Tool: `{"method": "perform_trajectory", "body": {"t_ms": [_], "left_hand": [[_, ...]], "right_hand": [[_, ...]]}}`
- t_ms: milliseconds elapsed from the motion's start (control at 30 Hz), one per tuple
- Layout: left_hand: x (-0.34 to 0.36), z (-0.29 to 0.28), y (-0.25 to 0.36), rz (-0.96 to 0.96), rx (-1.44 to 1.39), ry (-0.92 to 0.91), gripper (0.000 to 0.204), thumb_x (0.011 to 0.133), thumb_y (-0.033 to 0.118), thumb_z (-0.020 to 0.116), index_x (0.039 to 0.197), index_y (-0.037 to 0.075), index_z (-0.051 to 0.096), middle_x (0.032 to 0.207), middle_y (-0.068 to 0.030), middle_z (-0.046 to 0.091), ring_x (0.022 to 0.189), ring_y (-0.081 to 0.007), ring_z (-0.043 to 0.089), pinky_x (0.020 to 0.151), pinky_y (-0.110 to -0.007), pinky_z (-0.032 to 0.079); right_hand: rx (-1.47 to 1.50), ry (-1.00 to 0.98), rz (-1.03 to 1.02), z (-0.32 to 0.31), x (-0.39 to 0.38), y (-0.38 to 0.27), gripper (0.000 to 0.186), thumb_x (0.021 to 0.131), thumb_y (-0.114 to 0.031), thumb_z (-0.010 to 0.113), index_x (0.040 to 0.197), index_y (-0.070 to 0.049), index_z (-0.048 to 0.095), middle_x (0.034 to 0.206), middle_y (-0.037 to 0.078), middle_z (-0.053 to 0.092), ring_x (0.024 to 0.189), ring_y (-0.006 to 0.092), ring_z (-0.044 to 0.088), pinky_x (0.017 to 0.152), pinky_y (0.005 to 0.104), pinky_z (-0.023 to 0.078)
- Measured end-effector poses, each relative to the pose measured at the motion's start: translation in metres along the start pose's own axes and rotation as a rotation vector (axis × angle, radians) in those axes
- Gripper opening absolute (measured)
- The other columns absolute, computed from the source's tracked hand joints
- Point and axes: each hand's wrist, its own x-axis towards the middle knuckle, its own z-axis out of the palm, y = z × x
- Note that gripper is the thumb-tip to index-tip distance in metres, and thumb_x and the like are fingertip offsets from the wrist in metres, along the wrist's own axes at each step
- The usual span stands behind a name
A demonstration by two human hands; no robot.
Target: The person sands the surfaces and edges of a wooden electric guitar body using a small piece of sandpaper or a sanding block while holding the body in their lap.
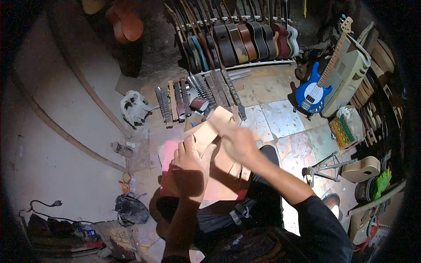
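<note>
My left hand [189, 164] grips a pale wooden piece [204, 135], its fingers over one side and its thumb along the other. This piece lies slantwise above my lap. My right hand [240, 143] is closed and smeared by motion, just right of the wood's far end. A tan, blocky shape [220, 117] shows at its fingers; whether it is held or part of the wood, I cannot tell. Beneath both hands, a pink-red board [210, 193] rests across my lap, partly in my arms' shadow.
Metal files and similar tools [199, 90] lie on the floor ahead. Behind them stands a rack of guitars [245, 44]. A blue bass guitar [312, 94] leans at the right, above a metal stand [326, 168]. Plastic bags [133, 107] and cans [128, 179] sit at the left.
</note>
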Motion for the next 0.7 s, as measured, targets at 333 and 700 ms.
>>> {"method": "perform_trajectory", "body": {"t_ms": [333, 700], "left_hand": [[-0.003, -0.002, -0.005, -0.010, 0.000, 0.010, 0.054, 0.085, 0.029, 0.082, 0.123, 0.001, 0.057, 0.108, -0.0252, 0.065, 0.105, -0.0481, 0.062, 0.087, -0.053, 0.050], [-0.008, -0.002, -0.016, -0.003, 0.000, 0.043, 0.054, 0.082, 0.028, 0.085, 0.121, 0.002, 0.059, 0.110, -0.0263, 0.067, 0.102, -0.0482, 0.063, 0.086, -0.053, 0.052]], "right_hand": [[0.018, -0.036, -0.038, 0.007, -0.005, -0.017, 0.060, 0.087, 0.005, 0.048, 0.145, -0.005, 0.060, 0.141, 0.025, 0.062, 0.131, 0.0380, 0.061, 0.115, 0.0401, 0.047], [0.297, -0.116, -0.020, 0.020, -0.021, -0.026, 0.059, 0.085, 0.006, 0.048, 0.142, -0.002, 0.061, 0.143, 0.025, 0.061, 0.133, 0.0379, 0.060, 0.116, 0.0410, 0.046]]}}
